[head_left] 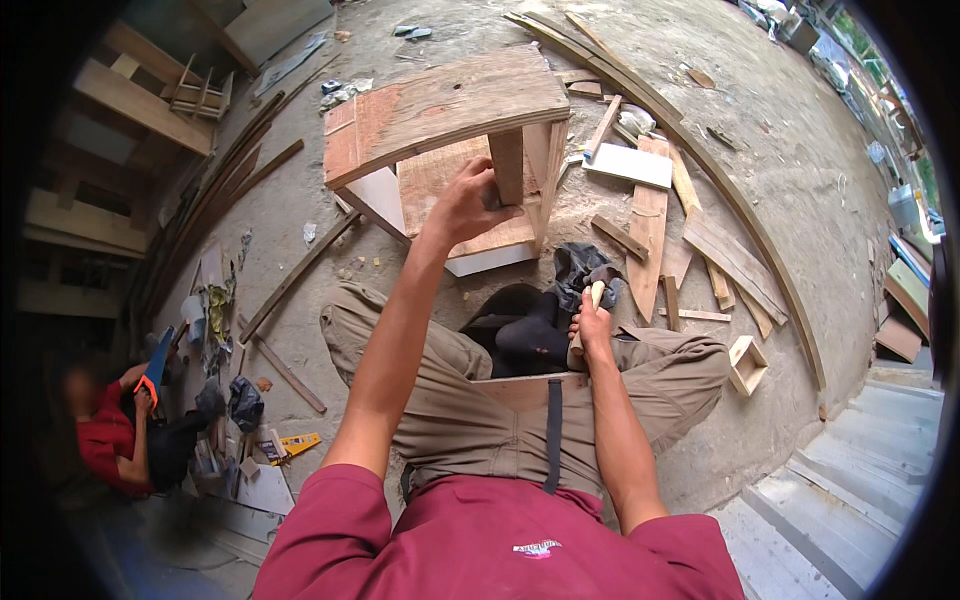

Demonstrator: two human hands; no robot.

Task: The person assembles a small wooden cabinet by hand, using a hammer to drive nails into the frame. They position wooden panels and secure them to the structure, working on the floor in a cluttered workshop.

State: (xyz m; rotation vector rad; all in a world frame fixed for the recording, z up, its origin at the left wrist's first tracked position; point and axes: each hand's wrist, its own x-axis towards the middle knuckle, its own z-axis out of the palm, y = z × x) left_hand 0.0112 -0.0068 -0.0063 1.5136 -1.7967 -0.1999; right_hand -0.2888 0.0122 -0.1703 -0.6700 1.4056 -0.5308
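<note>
One rough wooden frame [450, 105], its near side open toward us on the concrete floor [770, 190].
Well left of the frame, one co-worker [105, 440] holds one saw [155, 368]; at the frame's opening, below the top panel's edge, our left hand [465, 205] has curled fingers against one squared post [509, 160], though we cannot tell how firmly; nearer us than the frame, our right hand's [592, 322] fingers wrap one pale, rounded handle [597, 292]; right of the frame lies one flat white board [628, 165].
</note>
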